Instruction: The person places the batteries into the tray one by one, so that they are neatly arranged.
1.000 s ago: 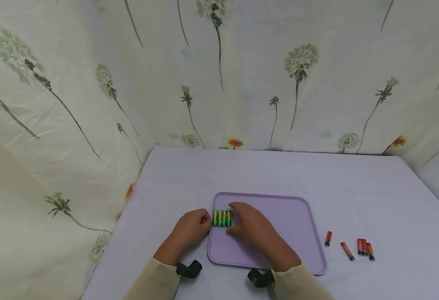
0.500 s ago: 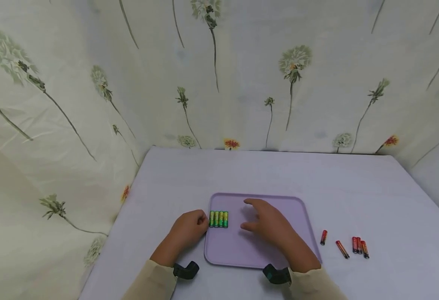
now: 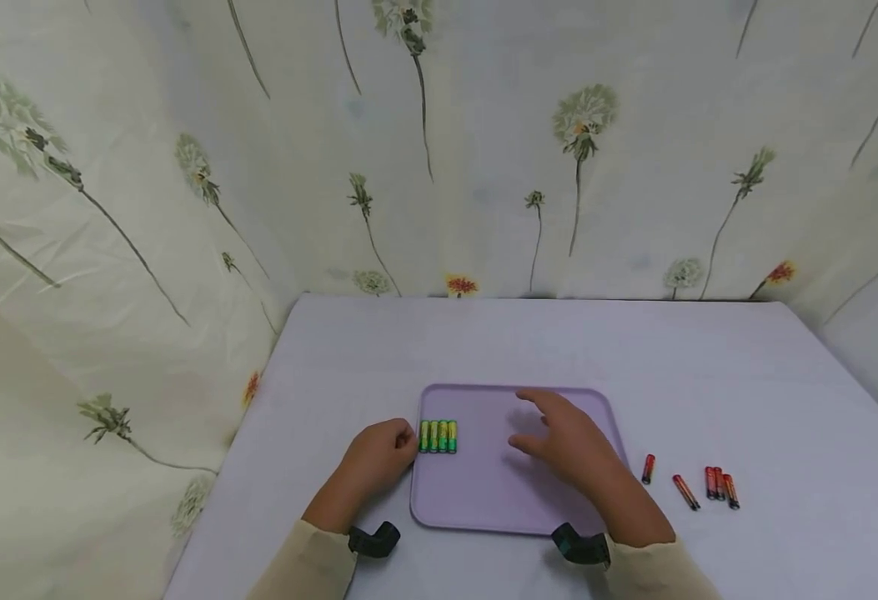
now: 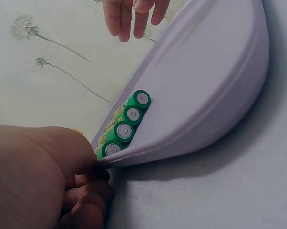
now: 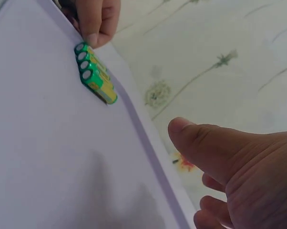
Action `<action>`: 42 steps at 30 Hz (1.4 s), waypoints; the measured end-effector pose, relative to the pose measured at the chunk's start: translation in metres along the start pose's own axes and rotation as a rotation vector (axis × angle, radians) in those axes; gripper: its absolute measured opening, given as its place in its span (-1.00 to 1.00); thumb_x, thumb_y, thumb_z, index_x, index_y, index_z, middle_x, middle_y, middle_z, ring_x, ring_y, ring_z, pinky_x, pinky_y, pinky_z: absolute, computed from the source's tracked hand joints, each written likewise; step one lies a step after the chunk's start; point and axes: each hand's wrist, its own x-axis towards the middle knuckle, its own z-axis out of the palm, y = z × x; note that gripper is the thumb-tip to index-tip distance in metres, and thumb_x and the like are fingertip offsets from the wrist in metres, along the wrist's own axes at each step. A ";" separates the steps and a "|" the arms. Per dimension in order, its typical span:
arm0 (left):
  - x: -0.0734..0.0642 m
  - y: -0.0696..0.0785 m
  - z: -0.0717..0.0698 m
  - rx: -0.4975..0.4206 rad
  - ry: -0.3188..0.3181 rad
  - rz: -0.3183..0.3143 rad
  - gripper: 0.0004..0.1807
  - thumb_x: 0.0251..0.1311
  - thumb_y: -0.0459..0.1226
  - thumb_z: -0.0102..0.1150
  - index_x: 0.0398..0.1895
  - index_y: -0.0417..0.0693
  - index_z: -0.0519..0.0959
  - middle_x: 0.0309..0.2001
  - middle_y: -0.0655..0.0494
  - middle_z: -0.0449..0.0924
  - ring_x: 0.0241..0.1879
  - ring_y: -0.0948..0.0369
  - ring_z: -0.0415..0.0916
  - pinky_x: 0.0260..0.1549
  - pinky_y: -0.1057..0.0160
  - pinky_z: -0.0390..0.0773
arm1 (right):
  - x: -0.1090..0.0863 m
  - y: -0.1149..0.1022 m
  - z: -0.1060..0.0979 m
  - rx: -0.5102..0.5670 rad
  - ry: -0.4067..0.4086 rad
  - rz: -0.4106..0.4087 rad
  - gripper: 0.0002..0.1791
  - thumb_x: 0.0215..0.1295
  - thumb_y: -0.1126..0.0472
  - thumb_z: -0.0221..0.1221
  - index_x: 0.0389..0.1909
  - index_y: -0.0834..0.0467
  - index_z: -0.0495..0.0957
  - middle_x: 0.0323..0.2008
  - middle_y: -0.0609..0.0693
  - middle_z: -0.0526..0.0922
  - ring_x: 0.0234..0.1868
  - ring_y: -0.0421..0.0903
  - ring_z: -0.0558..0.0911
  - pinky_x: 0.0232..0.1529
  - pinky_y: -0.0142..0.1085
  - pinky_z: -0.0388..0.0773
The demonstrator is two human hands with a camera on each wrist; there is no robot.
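Nearest, two beige sleeves (image 3: 299,567) are showing at the lower edge of the head view, with a black wrist camera (image 3: 374,542) sitting at each wrist. The left hand (image 3: 380,452) is pinching the left rim of a lilac tray (image 3: 476,492) between its thumb and curled fingers. The right hand (image 3: 569,437) is hovering over the tray's right half, thumb and fingers spread apart. Just inside the left rim, four green-and-yellow batteries (image 3: 439,437) are lying side by side in a touching row. Their yellow bands are carrying small printing, too blurred to read, so I cannot tell the brand. Right of the tray, five red batteries (image 3: 719,483) are lying on a white-covered table (image 3: 634,342), three grouped closely and two lying singly; their labels are too small to read. Farthest off, a pale curtain (image 3: 484,125) is hanging, bearing printed dandelions (image 3: 585,108).
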 end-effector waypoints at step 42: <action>-0.002 0.000 0.001 0.004 0.010 0.012 -0.88 0.40 -0.19 0.14 -0.36 0.13 0.56 -0.46 0.24 0.50 -0.39 0.25 0.43 -0.37 0.22 0.41 | -0.051 0.094 -0.046 -0.136 0.090 0.190 -0.12 0.29 -0.13 0.40 0.48 0.24 0.33 0.44 0.43 0.35 0.41 0.45 0.35 0.29 0.39 0.34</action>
